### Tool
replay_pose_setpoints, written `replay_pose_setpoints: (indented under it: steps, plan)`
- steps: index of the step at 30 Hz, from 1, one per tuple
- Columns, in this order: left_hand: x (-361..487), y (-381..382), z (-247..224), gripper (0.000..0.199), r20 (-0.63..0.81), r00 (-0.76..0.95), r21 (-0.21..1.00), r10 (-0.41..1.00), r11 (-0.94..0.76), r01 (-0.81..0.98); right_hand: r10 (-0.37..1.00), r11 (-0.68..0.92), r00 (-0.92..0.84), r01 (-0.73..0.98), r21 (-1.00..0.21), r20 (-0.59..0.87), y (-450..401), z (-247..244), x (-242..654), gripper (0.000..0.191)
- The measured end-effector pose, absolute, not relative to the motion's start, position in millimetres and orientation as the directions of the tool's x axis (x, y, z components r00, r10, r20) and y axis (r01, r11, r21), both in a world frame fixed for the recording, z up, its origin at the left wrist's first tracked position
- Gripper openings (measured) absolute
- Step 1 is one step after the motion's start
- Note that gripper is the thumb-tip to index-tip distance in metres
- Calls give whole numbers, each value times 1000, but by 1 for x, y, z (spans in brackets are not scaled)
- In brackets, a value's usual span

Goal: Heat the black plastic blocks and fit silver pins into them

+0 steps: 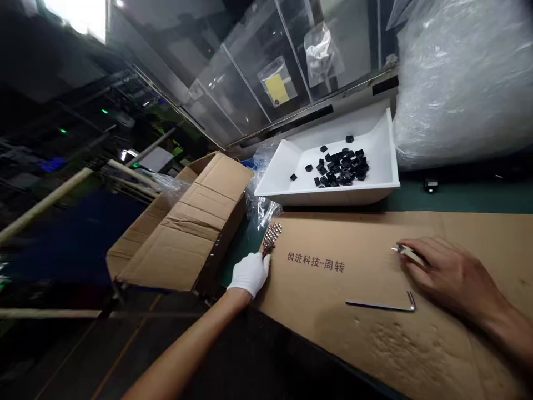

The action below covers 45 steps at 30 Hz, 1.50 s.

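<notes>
My left hand (250,273), in a white glove, is at the left edge of the cardboard sheet (308,305). Its fingers are closed, with something small, dark and partly red at the fingertips that I cannot make out. Right beyond them lies a cluster of small shiny metal pieces (272,233). On the right, my bare right hand (447,272) is closed round a pale-handled tool (411,255) with a short metal tip pointing left. Between the hands, nearer to the right one, an L-shaped hex key (381,306) lies on the cardboard.
Behind the cardboard stands a white tray (287,166) with many small black parts (343,166). An open cardboard box (195,222) is at the left. A large clear plastic bag (462,83) fills the back right. Small bags hang on the transparent panel (245,72).
</notes>
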<state>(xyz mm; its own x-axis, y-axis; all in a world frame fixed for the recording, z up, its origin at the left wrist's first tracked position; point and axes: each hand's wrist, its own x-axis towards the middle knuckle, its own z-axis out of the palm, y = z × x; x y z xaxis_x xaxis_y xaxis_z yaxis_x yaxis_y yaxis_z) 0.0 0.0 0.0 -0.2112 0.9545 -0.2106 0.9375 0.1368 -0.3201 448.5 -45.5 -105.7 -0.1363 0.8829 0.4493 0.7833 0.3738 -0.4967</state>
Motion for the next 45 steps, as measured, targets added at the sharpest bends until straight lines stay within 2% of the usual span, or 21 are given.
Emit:
replay_pose_setpoints:
  steps: [5, 10, 14, 18, 21, 24, 26, 29, 31, 34, 39, 45]
  plan:
    - [-2, 0, -4, 50, -231, -226, -288, 946, 155, 945, 885, 372, -136, 781, -502, 445, -46, -104, 447, 24]
    - [-4, -8, -4, 51, -192, -221, -218, 956, 177, 960, 885, 371, -120, 766, -525, 450, -45, -105, 447, 26]
    - [7, -32, -4, 47, -166, -124, -125, 978, 104, 987, 877, 371, -81, 741, -560, 473, -48, -104, 448, 26]
    - [24, -64, -11, 37, -57, -39, -129, 998, 31, 991, 875, 357, -50, 738, -573, 481, -52, -106, 450, 26]
    - [21, -77, -22, 30, 38, 16, -131, 999, -11, 991, 889, 358, -123, 788, -501, 441, -52, -115, 454, 36]
    - [2, -77, -37, 27, 144, 16, -77, 989, -5, 997, 891, 370, -227, 865, -339, 392, -51, -120, 456, 43]
    - [-15, -72, -48, 25, 220, -23, -15, 975, 28, 1000, 891, 335, -220, 908, -250, 397, -50, -110, 450, 46]
    - [-35, -59, -66, 25, 309, -123, 90, 943, 100, 991, 871, 371, -250, 899, -234, 422, -45, -74, 413, 44]
    - [-41, -51, -75, 27, 342, -189, 152, 920, 145, 978, 857, 480, -356, 815, -326, 372, -36, -48, 366, 38]
    - [-40, -46, -80, 27, 418, -255, 198, 872, 187, 962, 855, 518, -423, 696, -497, 300, -15, -28, 279, 27]
    - [-36, -49, -81, 27, 486, -304, 223, 820, 220, 950, 852, 523, -470, 734, -433, 232, 22, -46, 166, 25]
    - [-35, -50, -79, 28, 457, -318, 237, 831, 231, 944, 895, 444, -394, 840, -312, 212, 43, -59, 118, 23]
